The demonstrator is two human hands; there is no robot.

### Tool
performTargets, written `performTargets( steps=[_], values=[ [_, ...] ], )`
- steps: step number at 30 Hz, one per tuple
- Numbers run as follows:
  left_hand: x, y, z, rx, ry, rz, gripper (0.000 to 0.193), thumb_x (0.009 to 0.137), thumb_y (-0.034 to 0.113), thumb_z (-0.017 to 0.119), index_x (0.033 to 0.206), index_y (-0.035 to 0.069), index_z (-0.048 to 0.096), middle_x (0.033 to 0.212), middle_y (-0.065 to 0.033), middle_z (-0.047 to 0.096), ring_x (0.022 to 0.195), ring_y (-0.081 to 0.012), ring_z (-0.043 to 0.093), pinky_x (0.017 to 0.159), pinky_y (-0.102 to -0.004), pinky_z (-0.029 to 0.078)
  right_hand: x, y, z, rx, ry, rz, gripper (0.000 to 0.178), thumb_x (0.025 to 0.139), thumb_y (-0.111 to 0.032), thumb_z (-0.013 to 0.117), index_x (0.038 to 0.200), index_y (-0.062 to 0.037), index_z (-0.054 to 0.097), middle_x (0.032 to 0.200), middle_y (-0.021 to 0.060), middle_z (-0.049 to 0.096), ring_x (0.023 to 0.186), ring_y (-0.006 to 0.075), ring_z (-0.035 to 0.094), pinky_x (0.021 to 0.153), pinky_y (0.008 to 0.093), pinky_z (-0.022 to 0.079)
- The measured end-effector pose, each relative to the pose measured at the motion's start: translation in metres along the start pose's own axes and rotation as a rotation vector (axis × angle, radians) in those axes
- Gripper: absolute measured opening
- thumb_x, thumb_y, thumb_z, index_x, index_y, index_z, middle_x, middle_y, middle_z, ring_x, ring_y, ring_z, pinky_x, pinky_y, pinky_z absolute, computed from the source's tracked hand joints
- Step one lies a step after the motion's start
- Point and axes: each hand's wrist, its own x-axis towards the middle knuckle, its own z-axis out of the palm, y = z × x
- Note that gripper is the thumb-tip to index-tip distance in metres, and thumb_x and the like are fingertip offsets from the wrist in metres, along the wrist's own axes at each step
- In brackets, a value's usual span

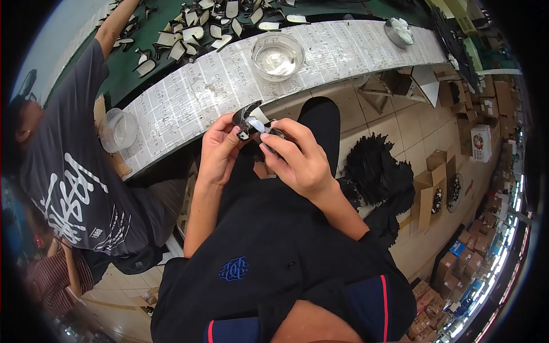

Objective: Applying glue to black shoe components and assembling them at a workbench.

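My left hand (219, 150) pinches a small glossy black shoe part (245, 116) with a pale inner side, just off the near edge of the bench. My right hand (300, 157) is closed at the part's other side, holding a small white wad (255, 124) against it between thumb and fingers. The part's lower side is hidden by my fingers. Beyond my hands stands a clear round bowl (278, 56) that appears to hold a clear liquid.
Many similar black-and-pale shoe parts (193, 33) lie heaped on the green surface. A small tub of white wads (399, 32) and another clear container (119, 130) stand on the paper-covered bench (189, 94). A co-worker in a dark shirt (86, 171) is at my left. Cardboard boxes (430, 191) stand on the right.
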Motion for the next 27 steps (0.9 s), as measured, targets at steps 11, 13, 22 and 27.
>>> performTargets(
  steps=[11, 13, 22, 27],
  values=[
    [-0.002, -0.002, 0.0, -0.004, 0.008, -0.006, 0.022, 0.099, 0.01, 0.062, 0.119, 0.001, 0.06, 0.105, -0.0055, 0.068, 0.097, -0.013, 0.065, 0.09, -0.0312, 0.056, -0.002, -0.003, 0.008, 0.015, 0.037, 0.016, 0.033, 0.077, 0.0, 0.078, 0.108, -0.0002, 0.067, 0.113, 0.0159, 0.061, 0.086, 0.0274, 0.067, 0.072, 0.0344, 0.057],
    [-0.002, -0.002, -0.001, -0.002, -0.023, -0.023, 0.032, 0.096, 0.016, 0.068, 0.124, 0.002, 0.058, 0.112, -0.0039, 0.067, 0.102, -0.013, 0.065, 0.091, -0.0312, 0.053, -0.001, -0.004, 0.007, 0.047, 0.056, 0.054, 0.032, 0.077, 0.001, 0.079, 0.107, -0.0005, 0.067, 0.112, 0.0156, 0.061, 0.086, 0.0271, 0.067, 0.072, 0.0337, 0.057],
    [0.002, -0.004, 0.001, -0.013, 0.043, -0.017, 0.026, 0.098, 0.01, 0.065, 0.121, -0.001, 0.059, 0.111, -0.0071, 0.067, 0.099, -0.0144, 0.066, 0.09, -0.0308, 0.055, -0.004, -0.007, -0.01, 0.521, 0.21, 0.41, 0.024, 0.084, 0.004, 0.074, 0.107, 0.0033, 0.067, 0.115, 0.0153, 0.06, 0.09, 0.017, 0.067, 0.073, 0.0253, 0.057],
    [0.001, -0.001, 0.009, 0.053, 0.069, -0.029, 0.025, 0.097, 0.008, 0.065, 0.12, -0.001, 0.06, 0.11, -0.008, 0.067, 0.099, -0.0153, 0.066, 0.089, -0.0311, 0.055, 0.002, 0.013, -0.019, 0.215, 0.107, 0.385, 0.024, 0.082, 0.004, 0.074, 0.105, 0.0014, 0.068, 0.114, 0.0144, 0.063, 0.09, 0.0199, 0.068, 0.074, 0.0283, 0.056]
  ],
)
